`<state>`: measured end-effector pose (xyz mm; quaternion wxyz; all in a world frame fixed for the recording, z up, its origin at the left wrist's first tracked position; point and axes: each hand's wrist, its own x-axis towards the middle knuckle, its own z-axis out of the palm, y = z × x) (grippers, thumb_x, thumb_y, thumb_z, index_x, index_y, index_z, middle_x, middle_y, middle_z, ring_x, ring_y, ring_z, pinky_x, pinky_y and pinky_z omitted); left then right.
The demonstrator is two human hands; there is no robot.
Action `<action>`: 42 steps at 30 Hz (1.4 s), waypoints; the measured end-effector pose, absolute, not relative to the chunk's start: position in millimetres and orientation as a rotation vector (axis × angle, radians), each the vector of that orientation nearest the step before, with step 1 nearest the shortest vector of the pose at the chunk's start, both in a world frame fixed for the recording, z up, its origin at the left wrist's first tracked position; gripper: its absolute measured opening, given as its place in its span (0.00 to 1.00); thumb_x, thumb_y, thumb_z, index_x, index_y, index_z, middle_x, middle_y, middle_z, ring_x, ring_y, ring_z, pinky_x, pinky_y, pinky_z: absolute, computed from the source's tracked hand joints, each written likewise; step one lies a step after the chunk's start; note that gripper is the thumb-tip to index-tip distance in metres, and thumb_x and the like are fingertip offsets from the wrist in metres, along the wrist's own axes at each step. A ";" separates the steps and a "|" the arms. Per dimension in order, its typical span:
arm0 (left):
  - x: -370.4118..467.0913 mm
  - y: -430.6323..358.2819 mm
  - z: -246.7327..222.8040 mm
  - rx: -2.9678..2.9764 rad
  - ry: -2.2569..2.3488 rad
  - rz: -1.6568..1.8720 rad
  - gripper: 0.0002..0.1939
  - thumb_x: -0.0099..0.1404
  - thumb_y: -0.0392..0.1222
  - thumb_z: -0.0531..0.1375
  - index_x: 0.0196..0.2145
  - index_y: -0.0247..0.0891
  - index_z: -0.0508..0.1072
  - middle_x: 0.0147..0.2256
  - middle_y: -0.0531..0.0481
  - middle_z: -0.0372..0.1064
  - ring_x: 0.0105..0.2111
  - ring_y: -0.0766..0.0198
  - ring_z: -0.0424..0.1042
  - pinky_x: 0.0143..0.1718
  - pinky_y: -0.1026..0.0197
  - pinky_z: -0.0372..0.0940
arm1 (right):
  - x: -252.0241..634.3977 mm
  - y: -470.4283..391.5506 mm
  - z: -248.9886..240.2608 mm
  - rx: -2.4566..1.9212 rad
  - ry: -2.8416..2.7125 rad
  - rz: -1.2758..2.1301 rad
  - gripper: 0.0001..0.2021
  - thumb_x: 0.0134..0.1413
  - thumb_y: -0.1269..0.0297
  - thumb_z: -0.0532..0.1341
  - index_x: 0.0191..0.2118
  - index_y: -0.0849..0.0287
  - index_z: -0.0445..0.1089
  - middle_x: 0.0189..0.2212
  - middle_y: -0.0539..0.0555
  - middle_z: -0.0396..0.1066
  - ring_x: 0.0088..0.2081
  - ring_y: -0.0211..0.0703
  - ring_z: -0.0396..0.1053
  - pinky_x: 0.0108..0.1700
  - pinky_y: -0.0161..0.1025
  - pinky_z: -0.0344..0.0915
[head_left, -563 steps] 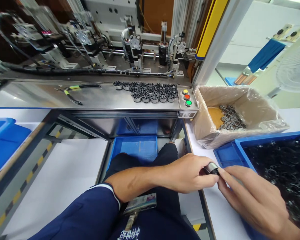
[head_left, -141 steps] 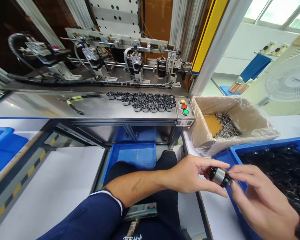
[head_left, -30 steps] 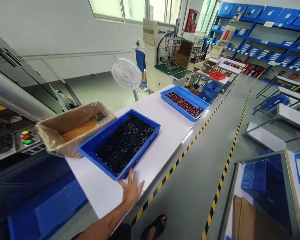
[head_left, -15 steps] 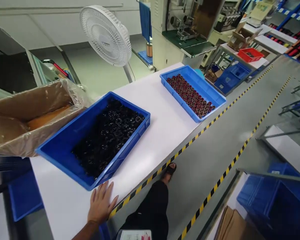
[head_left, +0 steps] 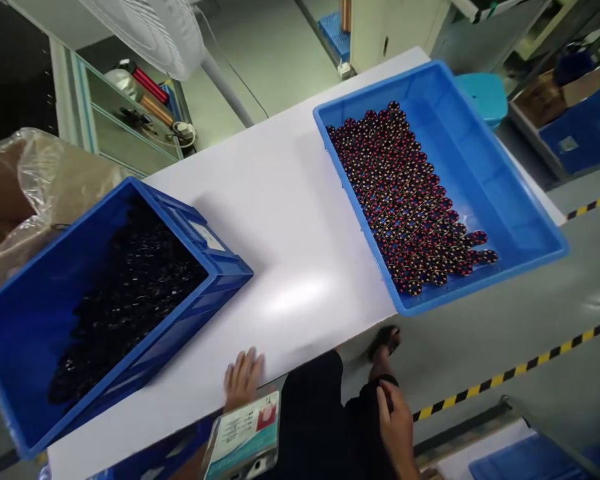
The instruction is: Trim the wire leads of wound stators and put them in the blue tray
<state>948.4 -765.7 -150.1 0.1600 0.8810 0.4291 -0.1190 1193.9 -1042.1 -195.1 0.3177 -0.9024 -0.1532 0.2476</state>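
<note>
Left hand (head_left: 243, 380): palm down on the near edge of the white table (head_left: 290, 267), fingers a little spread. Grip open and empty, fingertips resting on the bare top.

Right hand (head_left: 396, 423): low, past the table's edge, in front of the dark-trousered knee. Fingers partly bent, thumb side up; from this angle one cannot tell whether the grip is open or closed, or on anything.

On the table, right part: light blue tray (head_left: 490, 167), set askew, one corner by the near edge. Inside, round parts (head_left: 400, 200), dark with red and gold-coloured dots, packed close along the tray's left side; a few at the near end trail out toward its bare floor.

Left part: deep blue bin (head_left: 45, 280), deeper-walled, with a white label (head_left: 207, 236) on an outer wall. Black parts (head_left: 130, 300) heaped inside, mostly toward the right; single shapes too dark to make out. Bin and tray stand apart, bare white tabletop between them. The left hand lies nearer the bin, touching neither.

Beyond the bin, upper left: carton (head_left: 80, 173) lined with clear plastic. Behind the table, a white fan (head_left: 155, 33) on a stand.

Badge (head_left: 245, 433) hangs over the left wrist. Sandalled foot (head_left: 387, 339) on the grey floor, beside the table; yellow-and-black tape (head_left: 520, 369) farther right.
</note>
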 end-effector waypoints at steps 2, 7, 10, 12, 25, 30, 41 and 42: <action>1001.4 -759.3 -162.3 2.513 1.261 -0.311 0.42 0.69 0.61 0.52 0.74 0.40 0.50 0.71 0.36 0.55 0.73 0.37 0.49 0.74 0.36 0.45 | 1220.7 -1028.9 -197.3 -2.307 -0.483 0.748 0.29 0.69 0.38 0.51 0.47 0.59 0.77 0.46 0.62 0.78 0.48 0.52 0.77 0.48 0.46 0.75; 1097.1 -738.9 -175.2 2.554 1.322 -0.005 0.44 0.70 0.64 0.53 0.71 0.31 0.52 0.72 0.27 0.49 0.75 0.36 0.40 0.73 0.32 0.36 | 1286.5 -1029.4 -214.5 -2.142 -0.698 1.009 0.29 0.70 0.38 0.51 0.46 0.61 0.76 0.42 0.60 0.78 0.45 0.45 0.77 0.47 0.46 0.75; 1136.0 -738.7 -173.3 2.507 1.536 0.125 0.45 0.70 0.64 0.52 0.73 0.31 0.47 0.72 0.26 0.47 0.75 0.36 0.36 0.72 0.31 0.36 | 1324.6 -1053.7 -220.4 -2.086 -0.765 1.150 0.30 0.69 0.37 0.52 0.45 0.61 0.76 0.42 0.58 0.78 0.43 0.44 0.77 0.47 0.46 0.76; 1151.6 -741.4 -172.0 2.460 1.648 0.142 0.45 0.70 0.64 0.52 0.73 0.31 0.47 0.72 0.27 0.46 0.75 0.36 0.36 0.72 0.33 0.37 | 1348.4 -1074.1 -221.3 -2.070 -0.791 1.230 0.30 0.68 0.36 0.52 0.44 0.60 0.76 0.41 0.58 0.78 0.43 0.44 0.77 0.46 0.45 0.76; 1157.2 -741.0 -170.4 2.380 1.743 0.156 0.42 0.68 0.64 0.53 0.70 0.34 0.55 0.71 0.32 0.51 0.75 0.41 0.41 0.72 0.39 0.42 | 1407.0 -1125.9 -248.6 -2.079 -0.877 1.595 0.19 0.69 0.47 0.59 0.45 0.60 0.75 0.42 0.55 0.77 0.43 0.43 0.76 0.49 0.47 0.75; 1156.0 -741.5 -170.2 2.391 1.751 0.116 0.43 0.68 0.65 0.53 0.70 0.35 0.54 0.72 0.34 0.51 0.75 0.42 0.41 0.72 0.39 0.41 | 1412.2 -1128.1 -251.4 -2.101 -0.898 1.663 0.16 0.69 0.51 0.61 0.47 0.60 0.74 0.45 0.56 0.76 0.46 0.44 0.76 0.51 0.49 0.75; 1149.3 -740.2 -182.2 2.546 1.641 0.385 0.42 0.69 0.65 0.52 0.74 0.50 0.45 0.74 0.45 0.47 0.74 0.43 0.46 0.71 0.39 0.45 | 1417.0 -1120.9 -250.8 -2.095 -0.971 1.751 0.13 0.69 0.55 0.62 0.48 0.60 0.74 0.46 0.56 0.75 0.47 0.45 0.75 0.53 0.50 0.74; 1149.3 -740.1 -182.2 2.546 1.640 0.383 0.42 0.69 0.65 0.53 0.74 0.50 0.45 0.74 0.45 0.47 0.74 0.43 0.46 0.71 0.39 0.45 | 1417.1 -1120.3 -250.5 -2.096 -0.977 1.757 0.13 0.69 0.56 0.62 0.48 0.60 0.74 0.46 0.56 0.75 0.47 0.45 0.75 0.53 0.50 0.74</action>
